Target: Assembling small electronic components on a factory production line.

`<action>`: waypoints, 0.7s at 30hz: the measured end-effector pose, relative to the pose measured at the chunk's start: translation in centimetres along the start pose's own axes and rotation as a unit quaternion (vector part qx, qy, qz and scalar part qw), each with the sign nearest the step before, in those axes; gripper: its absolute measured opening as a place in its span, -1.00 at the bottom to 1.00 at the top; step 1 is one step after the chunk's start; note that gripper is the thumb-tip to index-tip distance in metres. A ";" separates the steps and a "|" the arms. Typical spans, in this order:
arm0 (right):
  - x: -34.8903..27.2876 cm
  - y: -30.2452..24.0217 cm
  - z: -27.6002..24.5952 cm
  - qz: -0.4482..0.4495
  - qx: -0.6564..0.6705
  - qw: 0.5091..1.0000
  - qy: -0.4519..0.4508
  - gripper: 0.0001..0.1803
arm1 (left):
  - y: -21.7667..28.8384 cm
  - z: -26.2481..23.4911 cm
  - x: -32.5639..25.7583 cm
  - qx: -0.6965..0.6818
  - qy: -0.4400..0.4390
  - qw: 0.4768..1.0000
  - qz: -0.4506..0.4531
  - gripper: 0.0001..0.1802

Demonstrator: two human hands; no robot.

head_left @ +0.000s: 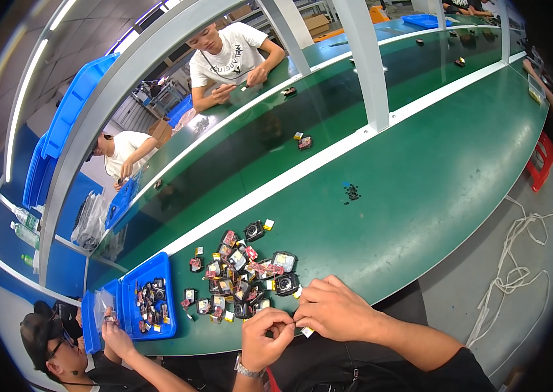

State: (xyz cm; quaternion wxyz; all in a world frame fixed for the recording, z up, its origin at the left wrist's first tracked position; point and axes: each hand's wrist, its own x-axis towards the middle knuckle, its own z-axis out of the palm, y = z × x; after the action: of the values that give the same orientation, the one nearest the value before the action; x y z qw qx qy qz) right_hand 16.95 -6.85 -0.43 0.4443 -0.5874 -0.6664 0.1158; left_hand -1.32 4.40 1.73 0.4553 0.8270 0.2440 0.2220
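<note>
My left hand (266, 336), with a metal-banded watch at its wrist, and my right hand (334, 310) meet fingertip to fingertip at the near edge of the green table (413, 215). Both are closed in a pinch; what sits between the fingers is too small and hidden to name. A small white and yellow piece (307, 332) shows just under the right fingers. Directly beyond my hands lies a pile of small black device housings (240, 274) with red circuit boards and white and yellow pieces. One black housing with a round lens-like part (286, 283) is nearest my right fingers.
Small black parts (352, 193) lie farther out on the table. At left, a blue tray (171, 287) holds more housings beside a co-worker (54, 346). A white rail and grey posts (364, 72) border a belt carrying scattered units (305, 142). Two people work across it.
</note>
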 end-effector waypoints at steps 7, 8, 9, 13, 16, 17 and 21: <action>0.0 -0.2 -0.3 0.015 0.026 0.999 -0.027 -0.88 | 0.0 -0.1 -0.1 0.000 -0.006 1.000 0.004 -0.90; 0.0 -0.1 -0.3 0.017 0.028 0.999 -0.026 -0.88 | 0.1 0.0 -0.1 -0.023 -0.008 1.000 -0.015 -0.88; 0.0 -0.1 -0.3 0.016 0.028 0.999 -0.026 -0.88 | 0.2 -0.1 -0.2 -0.023 -0.008 1.000 -0.015 -0.88; -0.1 0.2 -0.1 0.002 0.023 1.000 -0.002 -0.88 | -0.5 0.1 -0.9 -0.099 0.029 0.994 -0.028 -0.83; -0.4 0.3 -0.3 0.001 0.026 1.000 -0.009 -0.87 | -0.5 1.2 -1.7 -0.059 0.089 0.994 -0.015 -0.79; -0.6 0.3 -0.5 -0.001 0.023 1.000 -0.012 -0.86 | -0.2 1.7 -2.0 0.016 0.116 0.993 -0.003 -0.78; -0.8 -1.1 -1.5 -0.026 -0.046 0.999 -0.002 -0.83 | 2.0 1.9 -1.8 0.091 0.117 0.989 -0.018 -0.74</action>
State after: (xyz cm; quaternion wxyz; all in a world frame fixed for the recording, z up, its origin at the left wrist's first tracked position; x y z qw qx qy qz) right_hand 17.21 -8.40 0.85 0.4183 -0.5894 -0.6871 0.0741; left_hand -1.21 1.18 2.30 0.3506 0.8286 0.3295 0.2864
